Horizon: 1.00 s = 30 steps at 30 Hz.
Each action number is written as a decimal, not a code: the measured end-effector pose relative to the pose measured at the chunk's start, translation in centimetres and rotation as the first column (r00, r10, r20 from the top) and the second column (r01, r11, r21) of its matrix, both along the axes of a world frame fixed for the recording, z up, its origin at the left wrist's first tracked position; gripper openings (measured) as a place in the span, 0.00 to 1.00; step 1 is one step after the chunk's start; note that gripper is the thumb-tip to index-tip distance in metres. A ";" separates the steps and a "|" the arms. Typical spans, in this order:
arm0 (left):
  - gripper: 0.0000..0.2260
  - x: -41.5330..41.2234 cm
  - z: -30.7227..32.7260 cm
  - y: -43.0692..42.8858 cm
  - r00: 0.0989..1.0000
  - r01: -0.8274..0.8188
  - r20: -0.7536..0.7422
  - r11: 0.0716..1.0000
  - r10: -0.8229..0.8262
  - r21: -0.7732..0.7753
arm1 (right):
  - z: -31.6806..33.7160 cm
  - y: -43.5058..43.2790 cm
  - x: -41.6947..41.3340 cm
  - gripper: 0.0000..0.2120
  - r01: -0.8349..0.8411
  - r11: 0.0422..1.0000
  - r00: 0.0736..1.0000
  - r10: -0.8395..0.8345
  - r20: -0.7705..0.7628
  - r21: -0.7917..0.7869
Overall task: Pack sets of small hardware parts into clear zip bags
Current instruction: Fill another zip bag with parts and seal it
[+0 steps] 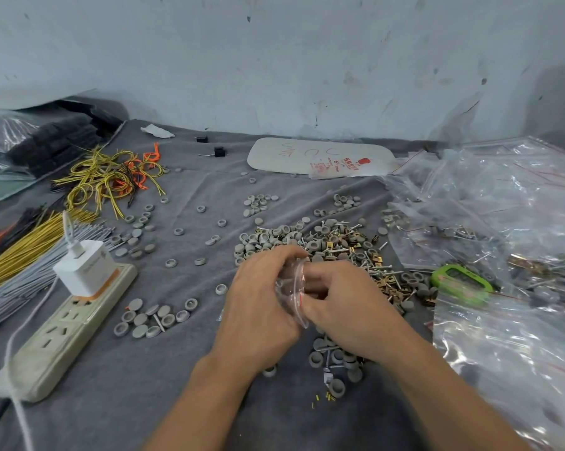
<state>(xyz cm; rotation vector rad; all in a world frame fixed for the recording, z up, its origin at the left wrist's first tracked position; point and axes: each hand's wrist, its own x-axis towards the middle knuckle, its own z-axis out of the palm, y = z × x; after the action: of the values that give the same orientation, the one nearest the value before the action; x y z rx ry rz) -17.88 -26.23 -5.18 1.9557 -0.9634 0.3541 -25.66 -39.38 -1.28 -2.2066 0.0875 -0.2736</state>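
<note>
Both forearms converge over the cloth, left hand (261,297) and right hand (342,301) pinching one clear zip bag (294,288).

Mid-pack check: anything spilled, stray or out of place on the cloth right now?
Grey caps lie scattered singly across the grey cloth, away from the main pile. A power strip with a white charger sits among them. Tiny yellow bits lie loose beside the nearest caps. Nothing looks damaged.

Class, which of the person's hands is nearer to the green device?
Right. The right hand lies left of the green device in view; the left hand is farther left, beyond the small zip bag both hold.
</note>
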 end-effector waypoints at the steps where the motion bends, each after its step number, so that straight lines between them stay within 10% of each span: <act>1: 0.30 0.1 -0.2 0.0 1.000 0.005 0.006 1.000 -0.006 0.010 | 0.0 -0.1 0.0 0.11 -0.017 1.000 1.000 0.017 0.003 0.021; 6: 0.17 0.5 -0.4 -0.2 0.999 0.019 0.028 1.000 -0.020 0.020 | 0.4 -1.1 -0.2 0.14 -0.053 0.992 0.998 0.048 0.045 0.110; 10: 0.17 0.8 -0.7 -0.1 0.998 -0.063 -0.007 0.998 0.063 0.013 | 0.6 -2.8 -0.6 0.12 0.258 0.858 0.918 -0.361 0.163 0.445; 15: 0.24 1.0 -0.9 -0.2 0.994 -0.104 -0.033 0.992 0.106 0.070 | 0.9 -5.9 -1.8 0.13 0.573 0.817 0.817 -0.562 0.130 -0.070; 19: 0.31 0.8 -0.9 -0.2 0.994 -0.100 -0.017 0.984 0.104 0.149 | -0.1 -6.1 -1.9 0.22 0.330 0.729 0.835 -0.522 -0.175 -0.600; 30: 0.31 1.0 -1.1 -0.2 0.997 -0.069 -0.029 0.977 0.077 0.200 | -0.5 -7.0 -1.6 0.10 0.365 0.745 0.821 -0.540 -0.184 -0.559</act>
<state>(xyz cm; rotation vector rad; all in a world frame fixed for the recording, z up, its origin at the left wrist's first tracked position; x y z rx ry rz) -16.93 -26.43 -6.27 2.1757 -0.9350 0.2707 -27.29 -46.38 -1.79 -2.7153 0.8588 -0.1984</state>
